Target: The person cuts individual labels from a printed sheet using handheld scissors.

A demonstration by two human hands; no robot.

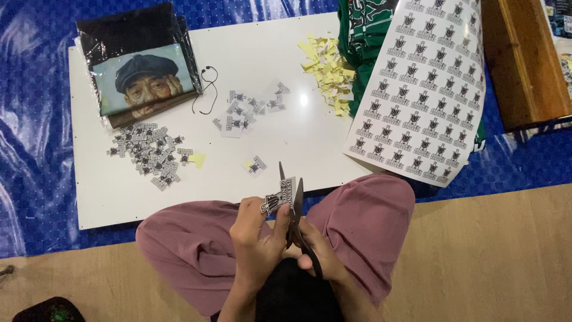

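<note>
Head view: left hand (257,235) pinches a sticker (276,201), right hand (316,250) closed on scissors (293,203); cut pile (149,154) at nine o'clock, uncut sheet (420,89) at two.

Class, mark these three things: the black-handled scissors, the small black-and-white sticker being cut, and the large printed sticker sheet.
Black-handled scissors (296,197), head view, on the blade.
Small black-and-white sticker (275,201), head view, on its printed middle.
Large white printed sticker sheet (420,83), head view, on its centre.
</note>
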